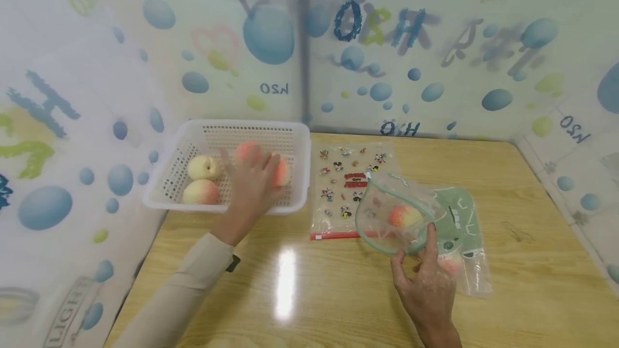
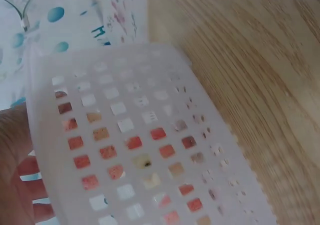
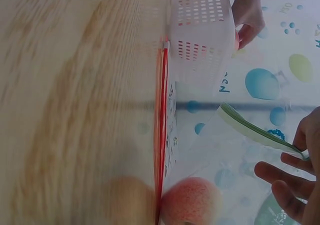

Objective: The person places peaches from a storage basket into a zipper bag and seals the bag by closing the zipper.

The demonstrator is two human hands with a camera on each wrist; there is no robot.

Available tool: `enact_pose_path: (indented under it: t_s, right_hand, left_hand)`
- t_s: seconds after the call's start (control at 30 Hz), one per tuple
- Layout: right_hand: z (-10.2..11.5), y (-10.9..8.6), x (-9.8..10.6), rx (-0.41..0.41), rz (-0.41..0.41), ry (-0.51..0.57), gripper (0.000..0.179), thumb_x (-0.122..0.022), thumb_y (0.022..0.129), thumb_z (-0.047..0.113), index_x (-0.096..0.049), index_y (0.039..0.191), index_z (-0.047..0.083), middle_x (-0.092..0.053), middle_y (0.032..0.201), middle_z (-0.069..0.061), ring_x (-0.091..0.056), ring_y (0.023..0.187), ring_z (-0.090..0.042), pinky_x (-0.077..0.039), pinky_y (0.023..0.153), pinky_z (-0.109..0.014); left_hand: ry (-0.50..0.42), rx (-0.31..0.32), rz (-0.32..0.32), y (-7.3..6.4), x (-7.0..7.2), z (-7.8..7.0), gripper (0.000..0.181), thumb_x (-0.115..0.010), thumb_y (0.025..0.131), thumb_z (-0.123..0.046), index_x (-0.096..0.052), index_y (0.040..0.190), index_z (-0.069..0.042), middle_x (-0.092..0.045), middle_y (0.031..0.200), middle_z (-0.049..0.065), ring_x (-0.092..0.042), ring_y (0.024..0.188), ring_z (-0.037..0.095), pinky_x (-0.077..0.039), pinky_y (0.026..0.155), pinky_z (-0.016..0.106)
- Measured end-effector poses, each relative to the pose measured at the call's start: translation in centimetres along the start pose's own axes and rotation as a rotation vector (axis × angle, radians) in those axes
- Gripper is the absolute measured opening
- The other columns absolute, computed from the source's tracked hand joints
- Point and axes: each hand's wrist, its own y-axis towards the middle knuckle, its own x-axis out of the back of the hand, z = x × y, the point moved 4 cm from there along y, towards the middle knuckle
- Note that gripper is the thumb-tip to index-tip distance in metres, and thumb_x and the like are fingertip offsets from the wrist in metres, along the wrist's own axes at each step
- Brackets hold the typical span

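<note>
My left hand (image 1: 256, 181) reaches into a white perforated basket (image 1: 304, 176). Its fingers spread over a reddish peach (image 1: 248, 152), with a second peach (image 1: 282, 171) by the fingertips; blur hides whether it grips either. Two paler peaches (image 1: 200, 192) lie at the basket's left. My right hand (image 1: 427, 289) pinches the green rim of a clear zip bag (image 1: 369, 230), thumb and index finger on its edge. The bag's mouth gapes, and a peach (image 1: 405, 216) shows through the plastic. Another peach (image 1: 451, 263) shows beneath the clear film near the right hand.
A clear cartoon-printed bag (image 1: 333, 176) with a red slider lies flat between basket and green-rimmed bag, partly under the latter. All stand on a wooden table (image 1: 232, 305). Bubble-patterned walls (image 1: 387, 69) rise behind it and along the left side.
</note>
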Motion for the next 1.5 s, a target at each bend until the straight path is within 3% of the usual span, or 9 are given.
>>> enact_pose_path:
  t_s: [0.27,0.53,0.73,0.97,1.17,1.5]
  right_hand:
    - [-0.1,0.0,0.2,-0.045,0.064,0.017,0.07,-0.05,0.092,0.029,-0.039,0.145,-0.015,-0.066,0.064,-0.018,-0.058,0.041,-0.027,-0.039,0.031,-0.039]
    - [-0.1,0.0,0.2,-0.015,0.057,0.013,0.069,-0.05,0.094,0.029,-0.038,0.145,-0.016,-0.066,0.063,-0.017,-0.055,0.039,-0.022,-0.037,0.029,-0.031]
    - [-0.1,-0.1,0.2,-0.024,0.061,0.016,0.069,-0.05,0.093,0.029,-0.038,0.145,-0.015,-0.066,0.063,-0.017,-0.055,0.04,-0.023,-0.037,0.029,-0.032]
    - [-0.1,-0.1,0.2,-0.03,0.06,0.023,0.069,-0.05,0.093,0.029,-0.038,0.146,-0.014,-0.066,0.063,-0.018,-0.056,0.04,-0.024,-0.037,0.029,-0.033]
    - [-0.1,-0.1,0.1,-0.041,0.064,0.02,0.07,-0.05,0.092,0.03,-0.039,0.146,-0.014,-0.066,0.064,-0.018,-0.057,0.041,-0.026,-0.038,0.03,-0.036]
    - [-0.2,0.0,0.0,-0.043,0.072,0.013,0.07,-0.049,0.092,0.03,-0.039,0.145,-0.015,-0.065,0.061,-0.018,-0.055,0.04,-0.025,-0.038,0.03,-0.036]
  left_hand:
    - [-0.024,-0.04,-0.01,0.1,0.4,-1.8,0.066,-0.08,0.076,-0.042,-0.062,0.132,-0.012,-0.064,0.134,0.009,-0.045,0.138,0.033,0.008,0.108,0.074]
    - [-0.026,-0.102,-0.123,0.1,1.0,-3.0,0.064,-0.079,0.078,-0.04,-0.063,0.133,-0.01,-0.064,0.135,0.011,-0.049,0.135,0.034,0.003,0.108,0.076]
    - [-0.041,-0.132,-0.194,0.2,1.3,-3.5,0.062,-0.076,0.079,-0.04,-0.065,0.132,-0.011,-0.064,0.134,0.01,-0.051,0.133,0.033,0.0,0.108,0.077]
    - [-0.044,-0.195,-0.3,0.5,1.6,-4.6,0.062,-0.076,0.075,-0.043,-0.068,0.128,-0.012,-0.067,0.129,0.008,-0.054,0.13,0.032,-0.011,0.105,0.079]
    - [-0.092,-0.234,-0.294,0.2,1.5,-5.7,0.06,-0.078,0.077,-0.039,-0.066,0.129,-0.01,-0.066,0.132,0.01,-0.052,0.133,0.034,-0.016,0.101,0.082]
    - [-0.104,-0.313,-0.314,-0.9,1.2,-8.0,0.059,-0.078,0.079,-0.048,-0.07,0.126,-0.013,-0.067,0.131,0.006,-0.053,0.132,0.027,-0.01,0.103,0.082]
